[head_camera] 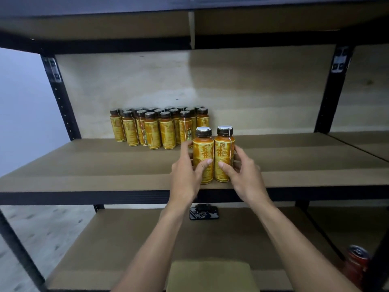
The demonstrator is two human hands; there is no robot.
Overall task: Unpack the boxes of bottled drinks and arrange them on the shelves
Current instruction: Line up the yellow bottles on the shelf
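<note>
Two yellow-labelled drink bottles with dark caps stand upright side by side near the front of the middle shelf. My left hand grips the left bottle, thumb on its front and fingers round its back. My right hand grips the right bottle the same way. Behind them, toward the back wall, several identical bottles stand in rows, a short gap away from the held pair.
A dark phone-like object lies on the lower shelf under the middle shelf's edge. A red can stands at the lower right. A tan box flap sits at the bottom centre. Black uprights frame the bay.
</note>
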